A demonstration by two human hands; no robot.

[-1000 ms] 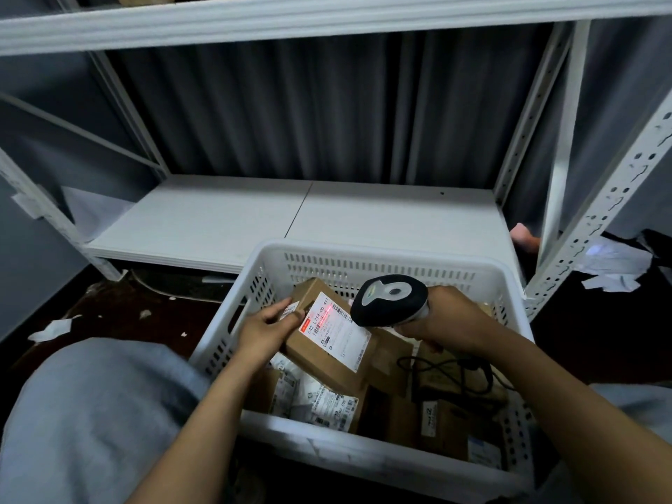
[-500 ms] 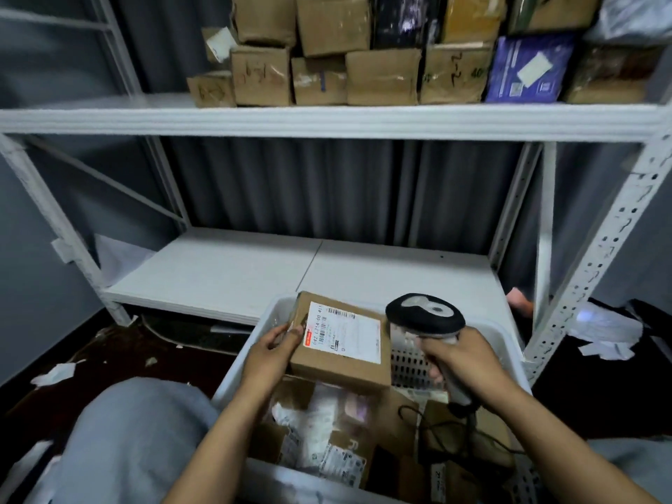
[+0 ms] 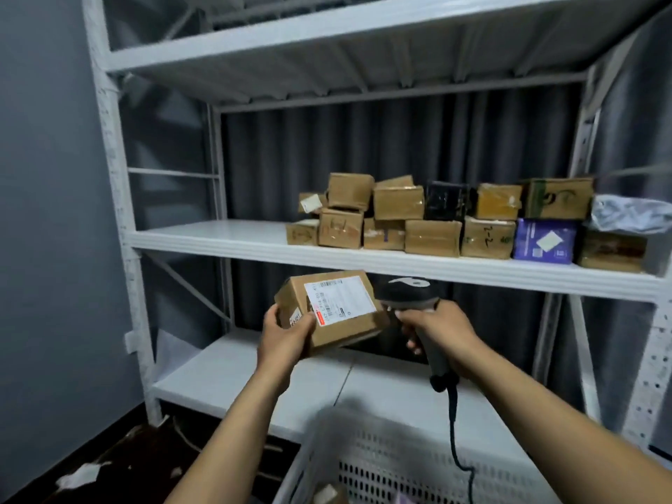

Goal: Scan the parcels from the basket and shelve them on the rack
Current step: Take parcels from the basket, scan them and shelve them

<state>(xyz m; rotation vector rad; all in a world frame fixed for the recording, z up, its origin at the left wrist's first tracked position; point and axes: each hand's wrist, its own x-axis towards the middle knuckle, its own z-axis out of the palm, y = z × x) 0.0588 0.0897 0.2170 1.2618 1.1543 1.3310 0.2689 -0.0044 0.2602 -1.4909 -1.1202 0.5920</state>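
**Parcel held up in front of rack, scanner in other hand**

Left hand (image 3: 287, 336) clamped on lower left corner of a brown cardboard parcel (image 3: 329, 311), thumb on top face, fingers underneath. Box is rectangular, tilted, matte, held in the air just below the front edge of the middle shelf (image 3: 218, 240), touching no shelf. White shipping label (image 3: 340, 298) with barcodes and a small red tag faces up; a smaller sticker on the side face.

Right hand (image 3: 442, 334) wrapped fully round the grey handle of a barcode scanner (image 3: 411, 294); rounded black head just beside the parcel's right edge. Black cable (image 3: 454, 431) hangs from the handle base toward the basket.

White plastic basket (image 3: 381, 463) at bottom, perforated walls, blurred.

Rack (image 3: 120, 212) is white painted metal, perforated uprights, flat shelf boards. Middle shelf's right half carries stacked cardboard boxes (image 3: 398, 216), taped and some scribbled on, plus a black box (image 3: 445, 201), a purple packet (image 3: 545, 241) and a crinkled grey bag (image 3: 629, 212). Bottom shelf (image 3: 225, 376) smooth white board. Pleated grey curtain (image 3: 363, 147) behind.
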